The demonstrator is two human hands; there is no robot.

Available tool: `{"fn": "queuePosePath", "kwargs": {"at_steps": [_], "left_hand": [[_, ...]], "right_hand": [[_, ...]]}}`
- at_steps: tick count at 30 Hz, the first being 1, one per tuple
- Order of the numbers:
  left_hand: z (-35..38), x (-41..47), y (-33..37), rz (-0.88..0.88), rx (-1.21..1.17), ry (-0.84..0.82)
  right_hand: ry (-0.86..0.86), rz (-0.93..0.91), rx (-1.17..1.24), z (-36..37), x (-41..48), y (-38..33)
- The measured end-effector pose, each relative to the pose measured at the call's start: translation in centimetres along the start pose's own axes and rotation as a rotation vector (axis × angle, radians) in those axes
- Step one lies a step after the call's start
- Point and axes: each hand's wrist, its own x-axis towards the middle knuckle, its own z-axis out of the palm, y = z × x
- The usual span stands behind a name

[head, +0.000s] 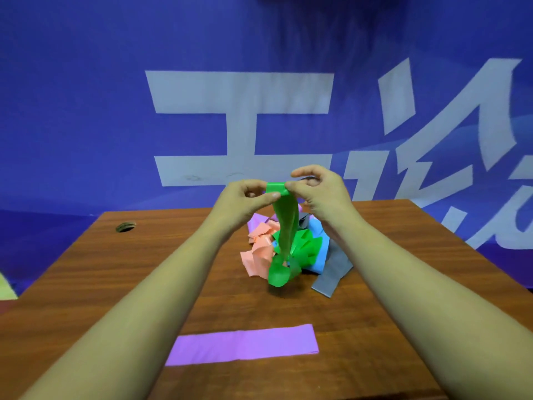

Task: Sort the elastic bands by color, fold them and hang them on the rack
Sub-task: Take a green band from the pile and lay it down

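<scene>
Both hands pinched the green band's top edge, left hand (248,197) and right hand (317,189) side by side. The green band (284,226) hung below them into the tangled pile (288,249) on the table (144,269).

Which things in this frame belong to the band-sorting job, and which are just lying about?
Job: green band, pinched by left hand and right hand; mixed pile of bands below it; purple band lying flat near the front.
Not job: wooden table; cable hole in it; blue banner behind.
</scene>
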Motion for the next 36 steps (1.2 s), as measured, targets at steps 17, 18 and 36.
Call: {"fn": "queuePosePath", "kwargs": {"at_steps": [17,18,36], "left_hand": [[-1.7,-2.9,1.0,-0.061,-0.279,0.01],[-1.8,-3.0,0.9,-0.04,-0.288,0.006],[-0.3,-6.0,-2.5,-0.042,-0.083,-0.259]], "right_hand": [[-0.14,0.004,0.022,1.2,-3.4,-1.6],[-0.139,0.015,0.054,1.3,-3.5,-1.7],[-0.116,0.05,0.159,1.7,-2.8,-3.8]]}}
